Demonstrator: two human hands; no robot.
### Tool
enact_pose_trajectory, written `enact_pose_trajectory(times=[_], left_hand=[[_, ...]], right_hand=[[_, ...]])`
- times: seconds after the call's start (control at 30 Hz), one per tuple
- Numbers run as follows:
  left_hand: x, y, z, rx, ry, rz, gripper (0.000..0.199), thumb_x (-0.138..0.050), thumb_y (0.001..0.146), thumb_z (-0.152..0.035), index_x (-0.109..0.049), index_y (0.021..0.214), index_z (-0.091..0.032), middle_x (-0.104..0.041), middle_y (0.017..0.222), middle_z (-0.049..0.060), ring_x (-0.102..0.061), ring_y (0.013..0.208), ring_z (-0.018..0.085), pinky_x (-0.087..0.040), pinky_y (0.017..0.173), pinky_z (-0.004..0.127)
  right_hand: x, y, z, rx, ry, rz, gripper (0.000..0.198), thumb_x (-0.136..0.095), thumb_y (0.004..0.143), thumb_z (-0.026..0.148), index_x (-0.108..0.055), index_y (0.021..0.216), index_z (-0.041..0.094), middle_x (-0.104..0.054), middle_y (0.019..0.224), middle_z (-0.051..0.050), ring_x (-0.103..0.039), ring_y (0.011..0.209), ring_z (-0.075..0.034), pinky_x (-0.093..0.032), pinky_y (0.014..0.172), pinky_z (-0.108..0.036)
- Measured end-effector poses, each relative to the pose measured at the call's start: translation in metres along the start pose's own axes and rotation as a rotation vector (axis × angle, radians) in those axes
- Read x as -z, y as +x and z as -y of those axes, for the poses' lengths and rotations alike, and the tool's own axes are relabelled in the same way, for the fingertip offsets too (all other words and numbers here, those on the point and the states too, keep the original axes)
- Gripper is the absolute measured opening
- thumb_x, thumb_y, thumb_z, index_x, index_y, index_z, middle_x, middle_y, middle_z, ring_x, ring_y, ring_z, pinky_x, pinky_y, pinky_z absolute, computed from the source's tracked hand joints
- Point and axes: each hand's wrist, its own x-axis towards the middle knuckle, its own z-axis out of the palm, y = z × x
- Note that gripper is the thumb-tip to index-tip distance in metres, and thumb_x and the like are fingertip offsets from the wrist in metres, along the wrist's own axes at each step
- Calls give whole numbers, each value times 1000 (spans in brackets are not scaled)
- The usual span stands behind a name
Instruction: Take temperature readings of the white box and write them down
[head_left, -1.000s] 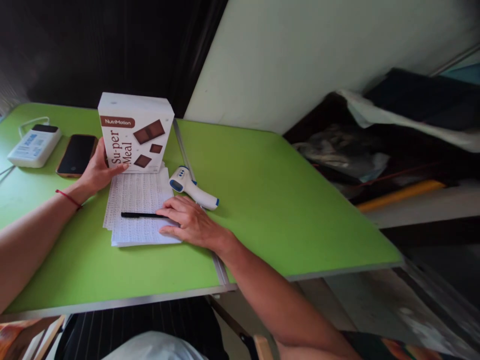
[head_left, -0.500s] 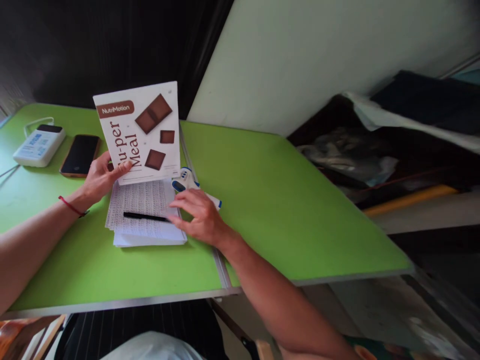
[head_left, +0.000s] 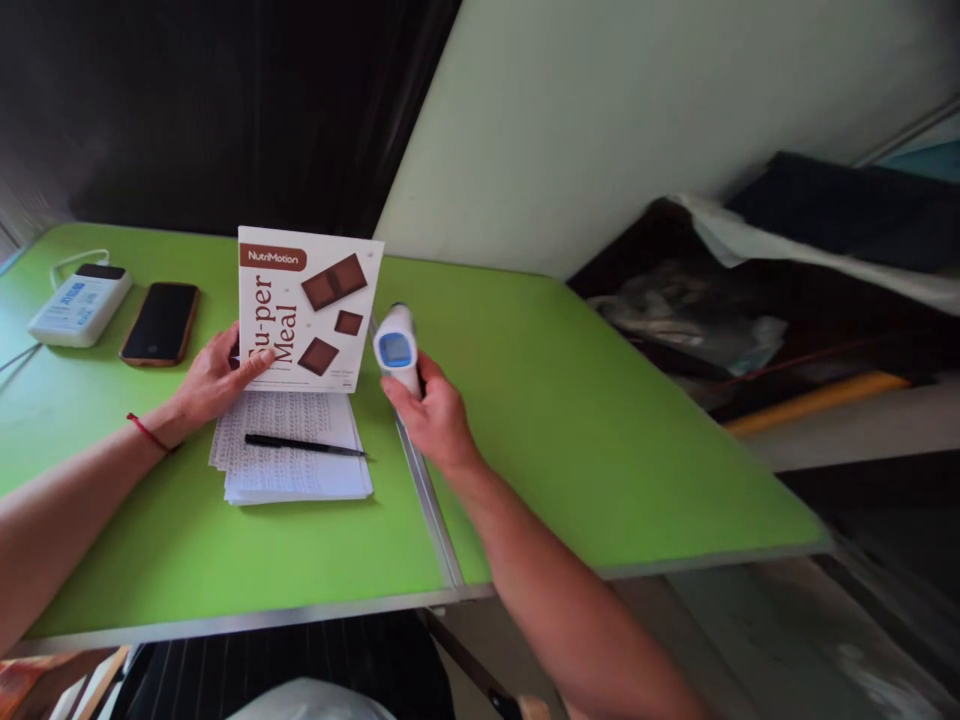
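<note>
My left hand [head_left: 214,382] holds the lower left edge of a white NutriMotion "Su-per Meal" box [head_left: 307,306], which stands upright on the green table [head_left: 562,420]. My right hand [head_left: 431,420] grips a white and blue infrared thermometer [head_left: 396,348] by its handle, lifted off the table just right of the box, its blue screen facing me. In front of the box lies a stack of printed paper sheets [head_left: 289,462] with a black pen [head_left: 304,445] across it.
A black phone [head_left: 160,322] and a white power bank [head_left: 79,304] with a cable lie at the table's far left. A metal seam [head_left: 427,510] splits the tabletop. Dark clutter and a yellow bar [head_left: 810,400] sit beyond the right edge.
My right hand left the paper stack, took the thermometer off the table and raised it. My left hand set the tilted box upright a little further right.
</note>
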Motion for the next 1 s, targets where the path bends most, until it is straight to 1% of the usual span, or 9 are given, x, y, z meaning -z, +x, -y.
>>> enact_pose_trajectory(times=[0.03, 0.1, 0.2, 0.27, 0.37, 0.5, 0.6, 0.73, 1.0], left_hand=[[-1, 0, 1, 16, 8, -6, 51, -59, 90, -55, -60, 124, -18, -68, 123, 13, -65, 110, 30, -56, 89, 43], [-2, -1, 2, 49, 39, -20, 54, -56, 90, -57, -57, 126, -17, -67, 125, 15, -64, 112, 31, -55, 91, 45], [-3, -2, 0, 66, 98, -30, 54, -54, 90, -59, -57, 123, -16, -67, 123, 15, -64, 110, 31, -53, 93, 46], [-3, -2, -1, 64, 133, -40, 53, -54, 89, -60, -58, 120, -16, -68, 121, 15, -65, 108, 31, -53, 92, 46], [-3, -2, -1, 71, 152, -51, 54, -54, 88, -60, -58, 119, -16, -69, 119, 14, -66, 106, 30, -53, 90, 45], [-3, -1, 3, 64, 91, -32, 56, -58, 86, -60, -56, 120, -16, -68, 120, 14, -65, 106, 30, -53, 91, 44], [-4, -1, 8, 63, 54, -38, 61, -62, 82, -62, -55, 122, -17, -68, 122, 14, -65, 109, 31, -52, 94, 46], [-6, -3, 13, 83, 49, -53, 65, -65, 80, -65, -54, 125, -18, -68, 122, 14, -65, 108, 33, -52, 95, 50], [-6, -3, 15, -30, 10, -22, 57, -62, 85, -59, -55, 125, -18, -66, 124, 14, -62, 115, 34, -51, 99, 51]], right_hand=[[-2, -4, 8, -6, 165, 11, 35, -65, 82, 53, -61, 96, 21, -66, 83, -4, -62, 69, -18, -52, 63, -33], [-8, -14, 25, -56, 444, 111, 37, -65, 81, 56, -60, 90, 21, -65, 75, -1, -61, 61, -15, -52, 58, -31], [-21, -28, 42, -134, 643, 285, 38, -71, 75, 55, -59, 86, 21, -62, 70, 2, -60, 55, -13, -50, 52, -28], [-29, -32, 45, -197, 672, 341, 38, -73, 73, 55, -59, 83, 21, -61, 69, 3, -59, 53, -12, -49, 49, -26], [-36, -31, 43, -276, 664, 358, 40, -73, 71, 55, -58, 82, 20, -60, 67, 4, -58, 51, -11, -48, 46, -24], [-38, -29, 42, -346, 675, 367, 43, -74, 70, 57, -57, 82, 19, -59, 64, 5, -59, 48, -10, -47, 43, -23], [-39, -28, 44, -396, 714, 381, 48, -77, 66, 59, -58, 84, 19, -59, 65, 5, -60, 47, -10, -49, 43, -23], [-43, -27, 44, -416, 787, 414, 50, -80, 63, 58, -59, 86, 19, -59, 69, 5, -62, 52, -11, -53, 46, -24], [-49, -28, 39, -418, 849, 445, 46, -82, 66, 53, -60, 90, 21, -58, 73, 4, -62, 61, -12, -57, 50, -27]])
